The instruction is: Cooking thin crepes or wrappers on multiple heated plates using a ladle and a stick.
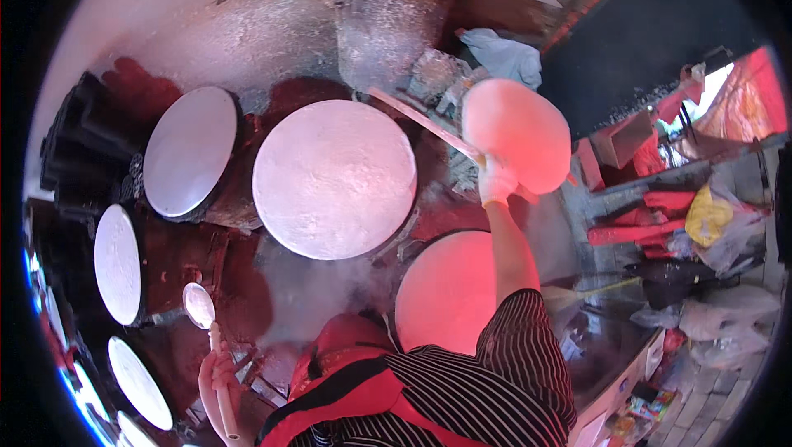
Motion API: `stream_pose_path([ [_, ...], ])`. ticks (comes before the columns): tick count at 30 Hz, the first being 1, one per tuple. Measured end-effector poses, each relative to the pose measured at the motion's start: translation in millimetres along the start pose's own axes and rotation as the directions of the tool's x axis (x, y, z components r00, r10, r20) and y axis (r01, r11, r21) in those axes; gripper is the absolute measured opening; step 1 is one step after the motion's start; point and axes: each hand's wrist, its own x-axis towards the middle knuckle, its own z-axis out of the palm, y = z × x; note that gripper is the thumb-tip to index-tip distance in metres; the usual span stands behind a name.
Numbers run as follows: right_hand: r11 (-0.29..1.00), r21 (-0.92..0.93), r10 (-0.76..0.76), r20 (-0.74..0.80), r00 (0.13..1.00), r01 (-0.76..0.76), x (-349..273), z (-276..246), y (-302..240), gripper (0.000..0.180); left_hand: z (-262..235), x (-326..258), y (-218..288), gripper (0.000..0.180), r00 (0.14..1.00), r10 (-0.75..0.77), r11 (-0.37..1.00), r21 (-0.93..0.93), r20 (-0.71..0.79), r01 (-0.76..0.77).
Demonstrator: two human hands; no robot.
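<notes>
My left hand [218,373], bare and low at the left, is wrapped round the long pale handle of a ladle [199,305]. The ladle's bowl is turned up and looks whitish. My right hand [497,181], in a white glove, grips a long flat wooden stick [422,124] that points up to the left. Right beside that hand is a thick pale round stack or disc [518,127], tinted pink by the light; whether the glove touches it I cannot tell. In the middle lies a round griddle [334,179] coated in white. Another coated round griddle [445,294] sits below my right forearm.
More round plates stand at the left, among them a smooth grey one [190,152] and a white one [117,264]. A large whitish bucket [388,35] and a pale blue plastic bag [503,58] are at the back. A yellow bag [708,218] lies at the right.
</notes>
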Motion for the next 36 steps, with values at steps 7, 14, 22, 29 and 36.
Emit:
stream_pose_path([
  [7, 0.961, -0.066, -0.269, -0.455, 0.849, 0.269, 23.4, 20.0, -31.5, 0.032, -58.0, -58.7, -20.2, 0.025, 0.933, 0.332, 0.745, 0.644, -0.135, -0.172],
  [14, 0.981, -0.040, -0.192, -0.111, 0.975, 0.189, -2.8, 43.5, -17.3, 0.039, -185.0, -108.8, -7.2, 0.017, 0.974, 0.017, 0.864, -0.493, 0.227, 0.100],
  [22, 0.980, -0.103, 0.179, 0.093, 0.979, -0.169, -42.6, -35.0, -22.3, 0.041, -270.5, -115.5, 25.9, 0.028, 0.856, 0.395, 0.919, 0.139, -0.333, -0.370],
  [29, 0.996, -0.091, 0.007, -0.120, 0.993, -0.018, -15.7, -51.6, 4.0, 0.014, -204.3, -97.0, 15.8, 0.034, 0.927, 0.371, 0.905, 0.204, 0.058, -0.375],
  [36, 0.998, -0.052, 0.042, -0.056, 0.998, -0.045, -29.9, -37.8, 49.0, 0.019, -87.6, -58.1, -13.5, 0.034, 0.942, 0.329, 0.920, 0.200, 0.067, -0.336],
])
